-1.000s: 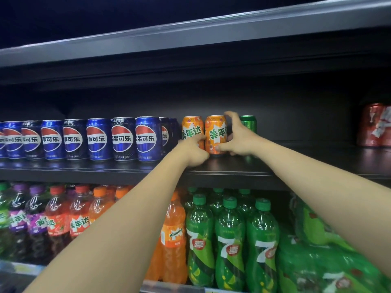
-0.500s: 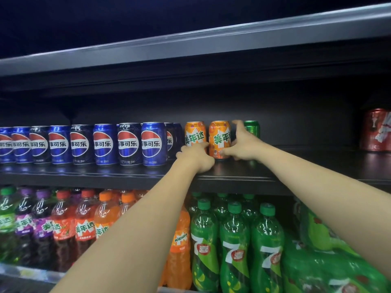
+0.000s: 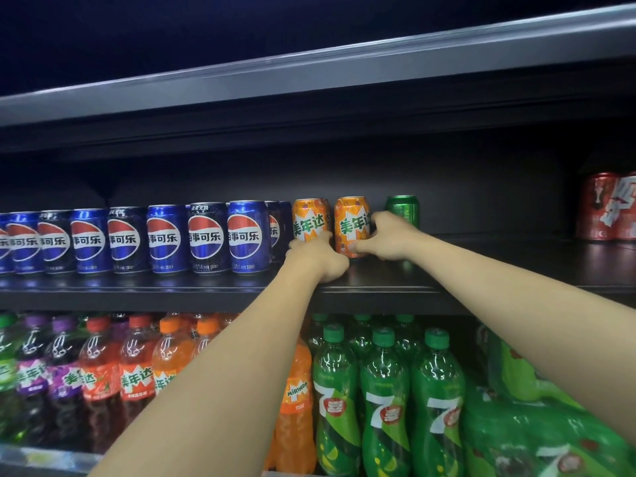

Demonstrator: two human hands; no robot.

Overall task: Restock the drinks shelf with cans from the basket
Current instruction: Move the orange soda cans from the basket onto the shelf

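Note:
Two orange cans stand side by side on the dark upper shelf (image 3: pixel 481 270), right of a row of blue cans (image 3: pixel 206 237). My left hand (image 3: pixel 318 258) grips the bottom of the left orange can (image 3: pixel 309 220), its fingers curled in front of the base. My right hand (image 3: pixel 389 237) wraps round the right orange can (image 3: pixel 351 225) from the right side, thumb low on its front. A green can (image 3: pixel 402 213) stands just behind my right hand. The basket is out of view.
Red cans (image 3: pixel 605 211) stand at the shelf's far right, with bare shelf between them and the green can. The shelf below holds green bottles (image 3: pixel 385 407), orange and purple bottles (image 3: pixel 137 370), and green shrink-wrapped packs (image 3: pixel 550 438).
Both hands have stayed on the two orange cans. My right hand's raised finger has come down and the hand sits lower round its can. The view has shifted slightly.

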